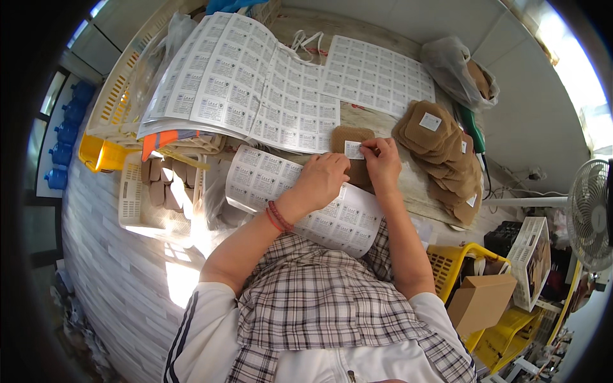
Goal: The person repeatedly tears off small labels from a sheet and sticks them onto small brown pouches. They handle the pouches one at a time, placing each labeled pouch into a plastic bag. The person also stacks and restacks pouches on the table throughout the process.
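A brown, rounded pad [352, 133] lies on the table in front of me, with a small white printed label [352, 149] on its face. My right hand [383, 167] pinches the label's right edge between thumb and fingertips. Close on the left, my left hand [324, 179] has its fingers curled down at the pad's side; what they hold, if anything, is hidden. Under my left wrist, a curled sheet of labels [338, 223] hangs over the table edge toward my lap. Right of my hands is a heap of similar brown pads [440, 153], some bearing white labels.
Stacked label sheets [236, 83] cover the table's left side; another sheet [381, 75] lies at the back. A plastic bag [450, 70] stands far right beside a green-handled tool [471, 124]. Crates flank me: a white one [131, 191] left, a yellow one [440, 262] right, near a fan [590, 214].
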Motion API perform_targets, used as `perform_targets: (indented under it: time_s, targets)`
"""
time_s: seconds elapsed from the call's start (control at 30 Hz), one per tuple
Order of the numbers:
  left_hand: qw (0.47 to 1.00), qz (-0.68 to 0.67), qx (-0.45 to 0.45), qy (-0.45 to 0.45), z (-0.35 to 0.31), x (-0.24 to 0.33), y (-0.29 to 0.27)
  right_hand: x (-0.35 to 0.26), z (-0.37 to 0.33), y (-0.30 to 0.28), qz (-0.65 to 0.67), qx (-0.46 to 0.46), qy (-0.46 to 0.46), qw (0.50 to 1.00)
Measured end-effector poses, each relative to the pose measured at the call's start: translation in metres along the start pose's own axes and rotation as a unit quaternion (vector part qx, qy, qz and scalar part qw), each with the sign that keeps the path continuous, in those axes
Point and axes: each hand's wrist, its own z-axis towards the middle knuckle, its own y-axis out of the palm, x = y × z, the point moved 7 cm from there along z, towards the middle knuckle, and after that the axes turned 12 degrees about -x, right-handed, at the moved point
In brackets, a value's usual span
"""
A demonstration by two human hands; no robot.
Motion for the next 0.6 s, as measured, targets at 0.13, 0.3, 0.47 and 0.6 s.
perform_targets:
  time_s: [0.13,0.3,0.47,0.6]
  targets:
    - [0.999,0.011,0.042,-0.027,0.022,-0.013,-0.006,0.001,0.004,0.0,0.013,-0.013,0.008,1.0]
    - [0.996,0.05,0.039,-0.068,0.044,-0.028,-0.003,0.004,0.012,0.0,-0.02,-0.069,0.046,0.996]
    - [0.996,0.035,0.023,-0.078,0.047,-0.031,-0.003,0.01,0.024,0.0,-0.034,-0.132,0.091,0.986]
    - [0.995,0.043,0.018,-0.09,0.048,-0.029,-0.003,0.006,0.026,-0.001,-0.055,-0.147,0.103,0.982]
